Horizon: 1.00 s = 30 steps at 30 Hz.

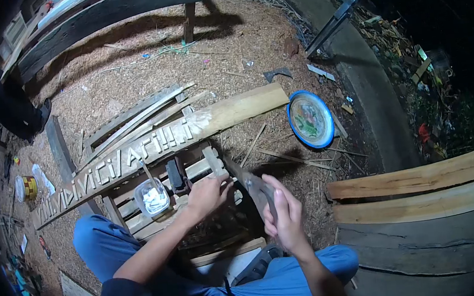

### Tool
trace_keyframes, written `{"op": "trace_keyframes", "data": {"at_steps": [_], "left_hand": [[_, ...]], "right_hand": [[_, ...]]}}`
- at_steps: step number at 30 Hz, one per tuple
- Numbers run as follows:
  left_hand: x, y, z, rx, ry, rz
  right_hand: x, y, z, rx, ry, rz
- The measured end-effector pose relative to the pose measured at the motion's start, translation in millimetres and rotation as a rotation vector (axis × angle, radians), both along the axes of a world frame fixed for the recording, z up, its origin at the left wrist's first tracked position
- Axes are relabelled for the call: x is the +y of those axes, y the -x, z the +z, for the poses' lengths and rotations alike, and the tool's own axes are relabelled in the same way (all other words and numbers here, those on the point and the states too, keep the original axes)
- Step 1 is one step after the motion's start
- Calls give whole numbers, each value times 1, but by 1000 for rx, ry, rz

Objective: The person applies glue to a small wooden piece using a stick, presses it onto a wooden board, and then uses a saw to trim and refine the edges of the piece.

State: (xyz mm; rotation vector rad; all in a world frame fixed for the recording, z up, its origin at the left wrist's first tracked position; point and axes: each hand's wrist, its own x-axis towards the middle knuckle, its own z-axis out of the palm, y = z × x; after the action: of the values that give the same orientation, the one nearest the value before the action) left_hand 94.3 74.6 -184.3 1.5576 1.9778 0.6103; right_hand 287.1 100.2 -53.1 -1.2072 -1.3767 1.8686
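My left hand is closed around the near end of a short pale strip of wood, over a slatted wooden pallet. In my right hand is the handle of a handsaw. Its blade reaches up and left towards the strip; whether the teeth touch the wood cannot be made out. Left of my left hand are a dark block and a clear plastic tub holding white paste and a stick. Beyond them lies a long board with raised wooden letters along it.
A blue-rimmed round tray lies beyond the board's right end. Curved planks are at the right. A bench stands at the back, and a person's leg at the far left. Wood shavings and thin sticks litter the ground.
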Motion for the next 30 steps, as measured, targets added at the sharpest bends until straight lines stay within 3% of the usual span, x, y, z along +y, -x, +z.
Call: {"op": "trace_keyframes", "data": {"at_steps": [4,7,12,14,17,22,26,30], "left_hand": [[4,4,7,-4,89,-44],[3,-1,3,69,-5,-19],[2,-3,10,33,-24,-74],[5,-3,16,41,75,-31],[3,-2,8,38,31,1],[3,0,8,31,14,-80],[2,-1,1,0,3,-16],[-1,-2,-3,28,-75,-64]], "right_hand": [[6,9,1,3,87,-10],[2,-5,24,-22,15,32],[6,6,-13,13,28,28],[11,6,-4,4,38,79],[5,-10,24,-15,-10,83],[2,10,-20,-8,-96,66],[8,-4,23,13,64,53],[0,-1,0,9,-14,38]]}}
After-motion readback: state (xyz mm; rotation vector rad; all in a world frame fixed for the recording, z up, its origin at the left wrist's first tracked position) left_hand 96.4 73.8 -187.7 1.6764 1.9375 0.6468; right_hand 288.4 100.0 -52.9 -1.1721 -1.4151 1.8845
